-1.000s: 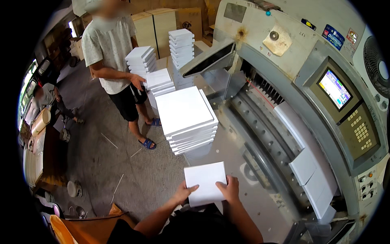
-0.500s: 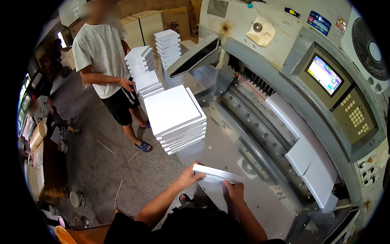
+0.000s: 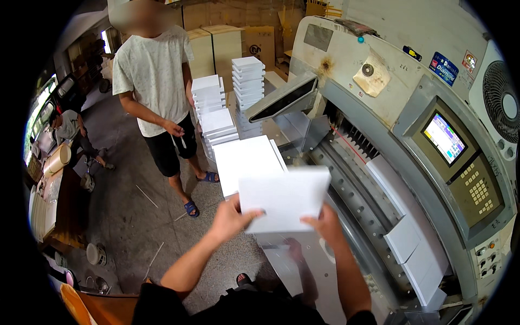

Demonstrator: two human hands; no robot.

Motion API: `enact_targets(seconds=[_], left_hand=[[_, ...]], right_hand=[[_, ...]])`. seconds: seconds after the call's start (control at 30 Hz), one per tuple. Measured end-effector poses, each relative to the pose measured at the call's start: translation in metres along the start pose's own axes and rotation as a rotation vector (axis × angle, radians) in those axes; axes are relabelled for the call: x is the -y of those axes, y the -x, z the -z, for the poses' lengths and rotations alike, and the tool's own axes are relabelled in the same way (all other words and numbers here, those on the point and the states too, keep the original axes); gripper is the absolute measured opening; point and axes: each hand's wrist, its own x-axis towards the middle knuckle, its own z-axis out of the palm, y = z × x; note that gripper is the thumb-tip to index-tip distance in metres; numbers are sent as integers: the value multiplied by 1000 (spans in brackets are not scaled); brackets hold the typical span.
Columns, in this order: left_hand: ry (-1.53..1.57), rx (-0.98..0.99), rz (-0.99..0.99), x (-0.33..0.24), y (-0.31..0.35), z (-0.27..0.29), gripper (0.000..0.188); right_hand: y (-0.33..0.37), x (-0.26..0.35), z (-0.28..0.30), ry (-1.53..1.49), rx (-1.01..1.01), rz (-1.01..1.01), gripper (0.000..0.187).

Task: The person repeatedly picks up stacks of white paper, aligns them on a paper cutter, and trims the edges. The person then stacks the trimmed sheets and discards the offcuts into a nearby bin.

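Well, the white paper block is up in front of the near stack, hiding part of it; whether they touch, I can't tell. The left hand grips its left side, the right hand its lower right, thumbs on the face. Much looks done to me: three more stacks rise behind the near stack, by a co-worker. Some seems left: this block isn't set down, and white pieces lie in the big machine right of the near stack
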Motion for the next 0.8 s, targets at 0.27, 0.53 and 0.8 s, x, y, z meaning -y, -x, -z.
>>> enact_targets(seconds=[0.27,0.53,0.8], left_hand=[[167,-149,303,5,-115,71,54],[220,-95,385,11,-123,72,62],[277,-93,378,37,-131,90,55]], right_hand=[[-162,49,-30,130,99,-158,46],[-169,0,-41,-194,111,-301,54],[-180,-5,-57,-101,47,-278,48]])
